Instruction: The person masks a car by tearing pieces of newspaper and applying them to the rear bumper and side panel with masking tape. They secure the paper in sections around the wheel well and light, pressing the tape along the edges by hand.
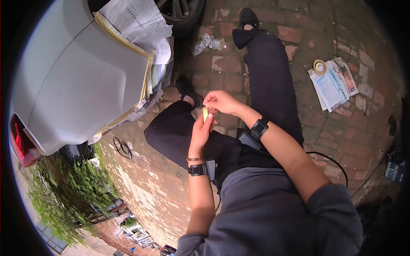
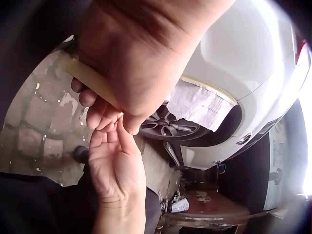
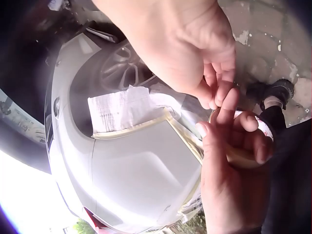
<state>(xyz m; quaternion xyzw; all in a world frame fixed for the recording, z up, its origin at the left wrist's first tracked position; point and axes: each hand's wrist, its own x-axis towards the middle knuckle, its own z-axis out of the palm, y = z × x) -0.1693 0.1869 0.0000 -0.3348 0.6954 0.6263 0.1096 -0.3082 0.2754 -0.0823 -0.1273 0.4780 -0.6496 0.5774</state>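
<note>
My left hand (image 1: 200,133) holds a roll of masking tape (image 1: 205,114) upright in front of my lap, thumb on the near side. In the right wrist view the roll's pale inner core (image 3: 266,127) shows beyond the curled fingers of that hand. My right hand (image 1: 223,102) meets it from the other side, thumb and fingertips pinched together at the roll's edge. Seen from the left wrist, the right hand's fingertips (image 2: 120,117) touch close by the left thumb, and the tape's yellowish side (image 2: 92,82) sticks out past the palm.
At left stands a silver car (image 1: 89,85), its panel edged with tape and newspaper (image 1: 136,25) near the wheel (image 1: 183,15). On the brick ground lie crumpled paper (image 1: 208,44) and, at right, folded newspapers (image 1: 333,89) bearing another tape roll (image 1: 319,61). A black cable (image 1: 337,164) runs beside me.
</note>
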